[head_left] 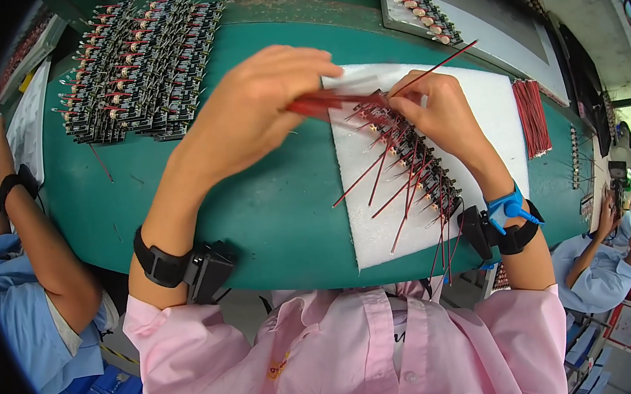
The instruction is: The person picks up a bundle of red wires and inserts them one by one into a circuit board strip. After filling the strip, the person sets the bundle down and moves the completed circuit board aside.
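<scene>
My left hand (264, 99) is closed around a bundle of red wires (314, 104), partly smeared by motion. The fingers of my right hand (440, 113) pinch one thin red wire (443, 61), whose free end sticks out to the upper right. Both hands meet over the far end of a slanting row of small dark circuit boards (422, 160). Several red wires stick out from that row toward me. Beneath the boards lies a white foam sheet (371, 226). Where the pinched wire's other end sits is hidden by my fingers.
Stacked rows of circuit boards (140, 69) stand at the far left of the green table (287, 222). More red wires (531, 119) lie along the foam's right edge. Boards line a grey tray (498, 42) at the back right. Co-workers sit on both sides, one arm (37, 224) at left.
</scene>
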A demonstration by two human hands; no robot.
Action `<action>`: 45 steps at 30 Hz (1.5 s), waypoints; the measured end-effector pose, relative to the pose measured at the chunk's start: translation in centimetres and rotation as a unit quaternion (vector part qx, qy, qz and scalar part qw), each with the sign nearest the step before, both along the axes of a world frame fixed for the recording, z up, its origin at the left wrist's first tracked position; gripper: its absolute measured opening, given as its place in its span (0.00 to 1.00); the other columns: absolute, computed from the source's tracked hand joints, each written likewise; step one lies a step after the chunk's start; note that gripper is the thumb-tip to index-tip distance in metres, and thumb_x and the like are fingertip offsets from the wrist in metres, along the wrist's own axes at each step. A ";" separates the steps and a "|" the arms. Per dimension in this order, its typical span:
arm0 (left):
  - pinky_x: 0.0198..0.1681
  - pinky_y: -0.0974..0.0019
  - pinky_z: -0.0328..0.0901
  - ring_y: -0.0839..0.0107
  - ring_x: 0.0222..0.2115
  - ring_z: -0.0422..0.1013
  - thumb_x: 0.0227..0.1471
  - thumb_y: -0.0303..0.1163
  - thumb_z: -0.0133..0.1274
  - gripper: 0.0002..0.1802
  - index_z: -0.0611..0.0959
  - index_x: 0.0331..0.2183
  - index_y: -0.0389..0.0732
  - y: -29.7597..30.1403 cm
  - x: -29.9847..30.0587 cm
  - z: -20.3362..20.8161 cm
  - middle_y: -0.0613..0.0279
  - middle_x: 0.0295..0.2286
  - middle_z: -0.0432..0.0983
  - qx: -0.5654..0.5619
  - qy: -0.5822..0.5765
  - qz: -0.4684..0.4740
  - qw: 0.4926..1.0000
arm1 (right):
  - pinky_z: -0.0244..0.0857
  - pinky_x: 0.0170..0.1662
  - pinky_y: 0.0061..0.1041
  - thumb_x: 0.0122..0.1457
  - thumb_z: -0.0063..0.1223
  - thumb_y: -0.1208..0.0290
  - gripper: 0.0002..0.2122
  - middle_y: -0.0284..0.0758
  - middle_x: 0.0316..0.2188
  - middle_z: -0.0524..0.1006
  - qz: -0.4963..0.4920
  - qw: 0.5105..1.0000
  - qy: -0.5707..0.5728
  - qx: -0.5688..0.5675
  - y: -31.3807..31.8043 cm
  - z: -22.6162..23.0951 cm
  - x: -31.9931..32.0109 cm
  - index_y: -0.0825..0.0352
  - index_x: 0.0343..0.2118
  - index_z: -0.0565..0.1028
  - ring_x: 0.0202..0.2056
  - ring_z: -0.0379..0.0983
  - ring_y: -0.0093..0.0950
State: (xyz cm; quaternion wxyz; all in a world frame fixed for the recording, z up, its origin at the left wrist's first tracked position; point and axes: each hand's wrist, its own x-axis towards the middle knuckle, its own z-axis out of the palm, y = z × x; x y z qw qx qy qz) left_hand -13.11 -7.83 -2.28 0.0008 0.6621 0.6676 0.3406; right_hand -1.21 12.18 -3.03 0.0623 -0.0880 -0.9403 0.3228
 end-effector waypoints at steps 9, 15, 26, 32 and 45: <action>0.26 0.68 0.61 0.61 0.23 0.67 0.42 0.26 0.45 0.08 0.74 0.26 0.30 -0.4 -1.5 -0.4 0.54 0.23 0.71 0.083 -0.131 0.128 0.979 | 0.61 0.27 0.27 0.41 0.49 0.79 0.04 0.40 0.21 0.72 0.096 0.949 0.056 0.295 -1.7 0.9 0.1 0.71 0.22 0.73 0.23 0.67 0.35; 0.20 0.67 0.57 0.62 0.16 0.63 0.45 0.31 0.45 0.11 0.74 0.23 0.31 1.4 0.0 0.4 0.53 0.15 0.67 -0.015 -0.317 0.181 0.931 | 0.60 0.25 0.26 0.43 0.47 0.77 0.04 0.40 0.19 0.71 0.034 0.982 0.110 0.151 0.2 1.4 1.6 0.72 0.21 0.72 0.22 0.68 0.32; 0.23 0.60 0.59 0.58 0.17 0.65 0.38 0.34 0.49 0.14 0.73 0.19 0.29 5.5 1.6 -0.4 0.48 0.14 0.67 -0.188 -0.106 0.211 0.953 | 0.58 0.13 0.16 0.51 0.43 0.69 0.11 0.38 0.19 0.73 -0.215 0.879 -0.123 -0.407 -0.8 2.2 17.6 0.75 0.31 0.68 0.09 0.63 0.21; 0.23 0.64 0.59 0.65 0.17 0.65 0.36 0.34 0.50 0.14 0.75 0.19 0.29 6.0 1.6 -0.6 0.51 0.14 0.68 -0.203 -0.131 0.200 0.949 | 0.63 0.15 0.19 0.51 0.42 0.71 0.14 0.46 0.27 0.73 -0.231 0.760 -0.079 -0.602 -2.5 1.3 17.1 0.75 0.37 0.64 0.11 0.67 0.27; 0.15 0.75 0.51 0.82 0.13 0.58 0.38 0.33 0.50 0.11 0.76 0.19 0.33 5.3 2.3 0.2 0.69 0.12 0.64 -0.201 -0.309 0.160 0.915 | 0.66 0.18 0.23 0.50 0.43 0.73 0.06 0.46 0.26 0.72 -0.251 0.680 0.060 -0.687 -2.8 -1.6 16.5 0.71 0.28 0.63 0.13 0.68 0.28</action>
